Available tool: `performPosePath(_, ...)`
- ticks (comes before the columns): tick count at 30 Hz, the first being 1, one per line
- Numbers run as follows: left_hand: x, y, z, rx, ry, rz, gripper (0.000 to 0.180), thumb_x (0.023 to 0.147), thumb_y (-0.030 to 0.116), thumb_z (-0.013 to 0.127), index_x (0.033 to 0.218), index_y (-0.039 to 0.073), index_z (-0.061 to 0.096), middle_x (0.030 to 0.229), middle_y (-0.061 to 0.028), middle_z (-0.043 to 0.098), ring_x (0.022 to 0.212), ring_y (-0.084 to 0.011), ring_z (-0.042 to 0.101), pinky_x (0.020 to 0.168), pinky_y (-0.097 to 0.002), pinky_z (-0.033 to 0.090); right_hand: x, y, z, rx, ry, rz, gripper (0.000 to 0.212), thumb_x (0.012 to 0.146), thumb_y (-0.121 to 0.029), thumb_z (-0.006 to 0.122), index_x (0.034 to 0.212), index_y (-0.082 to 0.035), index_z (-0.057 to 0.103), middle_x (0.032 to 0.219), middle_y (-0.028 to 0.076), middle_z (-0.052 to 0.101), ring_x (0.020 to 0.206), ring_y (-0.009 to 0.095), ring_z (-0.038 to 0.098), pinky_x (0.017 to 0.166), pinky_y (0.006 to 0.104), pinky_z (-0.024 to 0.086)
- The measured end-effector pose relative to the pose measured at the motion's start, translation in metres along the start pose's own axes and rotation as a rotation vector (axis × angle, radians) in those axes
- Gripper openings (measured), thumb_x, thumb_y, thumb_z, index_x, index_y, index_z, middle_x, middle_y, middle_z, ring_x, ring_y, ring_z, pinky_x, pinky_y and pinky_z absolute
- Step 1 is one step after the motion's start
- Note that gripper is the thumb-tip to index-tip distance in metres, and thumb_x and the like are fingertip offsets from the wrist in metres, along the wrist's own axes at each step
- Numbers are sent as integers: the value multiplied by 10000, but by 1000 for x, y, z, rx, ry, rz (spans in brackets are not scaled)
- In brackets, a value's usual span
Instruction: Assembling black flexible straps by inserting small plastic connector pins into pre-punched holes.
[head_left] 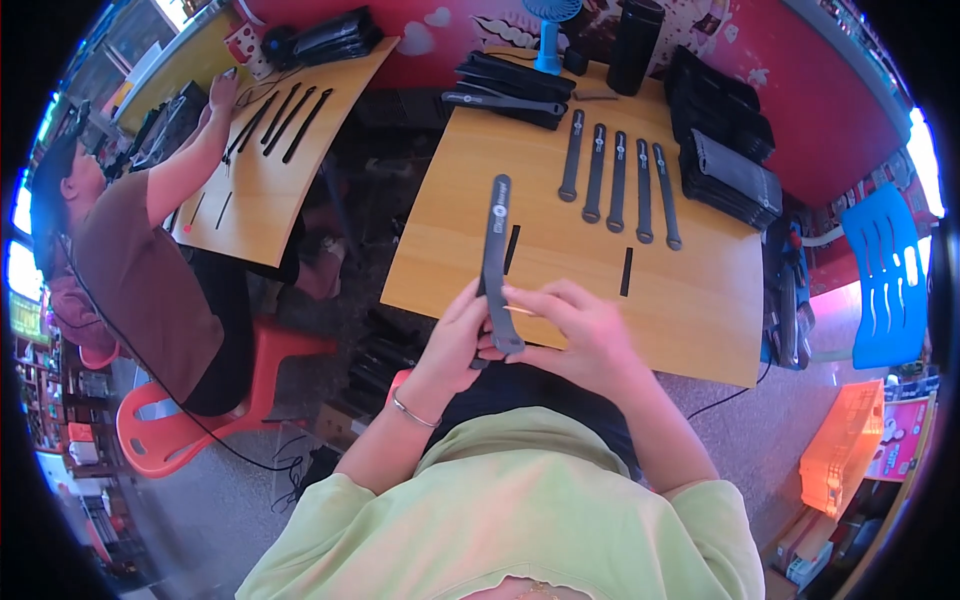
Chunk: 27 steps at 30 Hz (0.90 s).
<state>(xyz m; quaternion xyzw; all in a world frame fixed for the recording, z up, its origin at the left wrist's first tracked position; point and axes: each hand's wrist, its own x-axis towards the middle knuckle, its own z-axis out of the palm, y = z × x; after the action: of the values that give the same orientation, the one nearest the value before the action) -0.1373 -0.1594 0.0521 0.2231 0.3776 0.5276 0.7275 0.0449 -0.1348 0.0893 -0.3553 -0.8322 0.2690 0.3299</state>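
Observation:
In front of my body, over the near edge of the wooden table [450,235], a long dark grey strap [497,240] with pale print stands nearly upright. My left hand [457,343] is closed round its lower part, with another dark end showing below the fingers. From the other side, my right hand [580,335] touches the strap, its thumb and fingers closed in on the edge and the lower end. Farther off on the table lie several similar straps [617,185] side by side, each with a loop at its near end.
Dark strap bundles [510,90], stacked grey-black packs [735,180], a blue fan [548,40] and a black cylinder [636,48] stand at the back. Two black slots [627,270] mark the tabletop. At left a co-worker [150,270] sits at another table. An orange crate [842,445] is at right.

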Motion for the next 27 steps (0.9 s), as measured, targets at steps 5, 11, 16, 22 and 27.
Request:
performPosePath(5, -6, 6, 4, 10, -80, -117, 135, 976, 162, 421, 1037, 62, 487, 648, 53, 350, 494, -28, 309, 424, -175, 222, 19, 17, 28, 72, 145, -149, 336, 733, -136, 737, 1059, -113, 662, 757, 59, 588, 602, 166, 572, 520, 263, 432)
performPosePath(11, -29, 22, -32, 190, -152, -197, 103, 980, 150, 430, 1005, 60, 474, 652, 70, 316, 506, -19, 264, 437, -181, 198, 70, 57, 7, 774, 380, 567, 198, 877, -175, 642, 757, -24, 597, 599, -67, 429, 532, 22, 343, 477, 225, 258)
performPosePath(16, -51, 44, -78, 186, -146, -276, 107, 983, 151, 420, 996, 59, 472, 652, 63, 325, 502, -23, 263, 436, -178, 211, 124, 70, -7, 606, 495, 502, 238, 878, -192, 644, 711, -39, 569, 589, -72, 392, 552, 23, 303, 496, 224, 231)
performPosePath(22, -61, 65, -86, 107, -137, -147, 106, 982, 149, 420, 991, 56, 469, 654, 63, 327, 504, -20, 264, 433, -173, 214, 181, 69, 26, 591, 486, 350, 265, 882, -201, 646, 700, -32, 556, 588, -76, 371, 560, 27, 286, 499, 229, 217)
performPosePath(27, -79, 76, -121, 91, -112, -222, 163, 985, 165, 405, 1017, 27, 486, 661, 46, 355, 519, -26, 305, 442, -175, 247, 206, 90, 18, 591, 833, 217, 251, 873, -204, 658, 714, -34, 565, 618, -43, 443, 570, 57, 351, 506, 251, 288)
